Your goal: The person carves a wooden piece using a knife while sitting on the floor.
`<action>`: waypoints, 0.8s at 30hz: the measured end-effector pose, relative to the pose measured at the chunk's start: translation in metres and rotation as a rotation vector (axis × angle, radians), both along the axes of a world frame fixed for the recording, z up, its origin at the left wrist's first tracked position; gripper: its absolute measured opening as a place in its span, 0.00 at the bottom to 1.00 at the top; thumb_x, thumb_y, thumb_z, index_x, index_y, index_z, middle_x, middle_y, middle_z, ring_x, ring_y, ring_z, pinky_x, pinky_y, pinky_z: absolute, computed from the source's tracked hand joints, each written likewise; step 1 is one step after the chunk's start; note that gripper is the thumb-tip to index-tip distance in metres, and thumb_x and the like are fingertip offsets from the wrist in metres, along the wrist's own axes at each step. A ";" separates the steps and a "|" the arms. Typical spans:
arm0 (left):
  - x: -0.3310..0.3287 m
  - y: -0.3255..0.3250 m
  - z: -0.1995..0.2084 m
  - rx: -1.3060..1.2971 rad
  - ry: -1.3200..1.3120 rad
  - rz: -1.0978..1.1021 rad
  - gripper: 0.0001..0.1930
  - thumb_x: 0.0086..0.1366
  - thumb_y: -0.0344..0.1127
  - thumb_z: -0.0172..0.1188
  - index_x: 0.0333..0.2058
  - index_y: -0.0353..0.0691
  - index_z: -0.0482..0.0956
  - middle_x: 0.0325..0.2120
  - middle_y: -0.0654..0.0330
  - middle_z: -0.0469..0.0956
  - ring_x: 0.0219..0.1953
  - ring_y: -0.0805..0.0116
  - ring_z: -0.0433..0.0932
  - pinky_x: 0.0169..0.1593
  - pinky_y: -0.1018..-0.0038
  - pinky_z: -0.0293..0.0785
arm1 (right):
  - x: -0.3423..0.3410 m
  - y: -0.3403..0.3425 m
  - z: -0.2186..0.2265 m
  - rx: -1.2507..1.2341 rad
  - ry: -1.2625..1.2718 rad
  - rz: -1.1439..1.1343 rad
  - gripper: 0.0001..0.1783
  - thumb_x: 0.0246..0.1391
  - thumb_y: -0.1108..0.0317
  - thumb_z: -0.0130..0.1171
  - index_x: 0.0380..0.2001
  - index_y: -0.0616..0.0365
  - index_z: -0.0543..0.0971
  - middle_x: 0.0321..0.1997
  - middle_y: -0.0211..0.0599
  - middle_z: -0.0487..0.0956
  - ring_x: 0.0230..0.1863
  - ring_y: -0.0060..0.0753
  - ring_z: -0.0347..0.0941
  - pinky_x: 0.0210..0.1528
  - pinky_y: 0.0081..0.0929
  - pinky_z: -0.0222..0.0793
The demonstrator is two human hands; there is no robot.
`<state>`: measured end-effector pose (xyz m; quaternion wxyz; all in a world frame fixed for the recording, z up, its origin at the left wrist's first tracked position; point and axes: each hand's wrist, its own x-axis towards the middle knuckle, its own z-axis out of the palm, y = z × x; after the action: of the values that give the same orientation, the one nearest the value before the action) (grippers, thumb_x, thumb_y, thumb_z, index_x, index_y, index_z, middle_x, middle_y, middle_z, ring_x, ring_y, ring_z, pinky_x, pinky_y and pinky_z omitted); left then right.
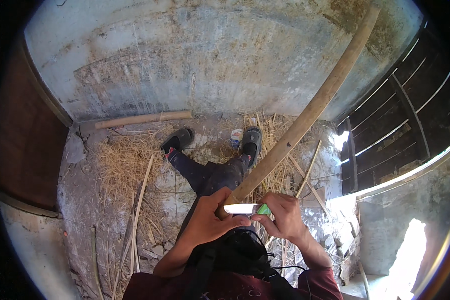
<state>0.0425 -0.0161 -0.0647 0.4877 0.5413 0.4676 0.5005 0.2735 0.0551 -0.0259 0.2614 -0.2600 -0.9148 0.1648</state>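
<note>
A long brown wooden pole [310, 116] slants from my lap up to the far right, its far end in front of the wall. My left hand [210, 220] is closed round the near end of the pole, thumb reaching toward the blade. In my right hand [282, 217] is a knife [242, 208] with a green handle, gripped by fingers wrapped round it. The bright blade lies across the pole's near end, pointing left, close to my left thumb. Whether its edge bites into the wood cannot be made out.
Dry straw-like shavings [122, 160] cover the floor around my feet. A thick round pole [144, 119] lies along the far wall [160, 65]. Thin strips [142, 200] lie at left. A dark slatted wall [395, 115] stands at right, a brown panel [30, 125] at left.
</note>
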 end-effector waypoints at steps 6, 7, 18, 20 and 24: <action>0.003 -0.007 0.007 0.046 -0.029 0.027 0.23 0.62 0.47 0.79 0.36 0.35 0.78 0.16 0.64 0.73 0.21 0.83 0.69 0.25 0.75 0.63 | -0.004 -0.001 0.006 0.009 0.016 0.000 0.21 0.56 0.51 0.73 0.35 0.58 0.78 0.27 0.37 0.76 0.25 0.44 0.78 0.27 0.38 0.72; 0.004 -0.008 0.011 0.050 -0.025 0.038 0.22 0.63 0.47 0.77 0.36 0.35 0.78 0.16 0.62 0.74 0.21 0.82 0.69 0.24 0.74 0.63 | -0.004 -0.001 0.008 0.014 0.012 -0.003 0.21 0.56 0.51 0.74 0.34 0.58 0.79 0.27 0.36 0.76 0.25 0.43 0.78 0.27 0.38 0.72; 0.003 -0.014 0.018 0.119 0.074 0.010 0.26 0.63 0.56 0.75 0.32 0.36 0.76 0.18 0.59 0.73 0.21 0.72 0.74 0.25 0.71 0.65 | -0.004 -0.004 0.020 0.098 0.022 0.043 0.25 0.53 0.48 0.75 0.40 0.59 0.83 0.32 0.36 0.81 0.28 0.43 0.81 0.30 0.37 0.75; 0.002 -0.014 0.018 0.172 0.123 -0.014 0.23 0.63 0.49 0.76 0.36 0.35 0.77 0.19 0.52 0.77 0.21 0.62 0.82 0.27 0.67 0.71 | -0.002 -0.005 0.021 0.108 0.015 0.051 0.26 0.53 0.48 0.75 0.42 0.59 0.83 0.32 0.36 0.82 0.29 0.43 0.81 0.30 0.37 0.76; 0.002 -0.014 0.019 0.197 0.194 -0.045 0.24 0.63 0.51 0.75 0.38 0.36 0.77 0.21 0.51 0.79 0.24 0.49 0.84 0.27 0.65 0.72 | -0.001 -0.007 0.023 0.127 0.014 0.066 0.26 0.52 0.49 0.76 0.43 0.59 0.84 0.32 0.36 0.83 0.30 0.42 0.83 0.32 0.37 0.78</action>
<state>0.0440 -0.0302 -0.0461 0.3958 0.6425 0.4491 0.4783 0.2727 0.0486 -0.0027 0.2782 -0.2116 -0.9296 0.1165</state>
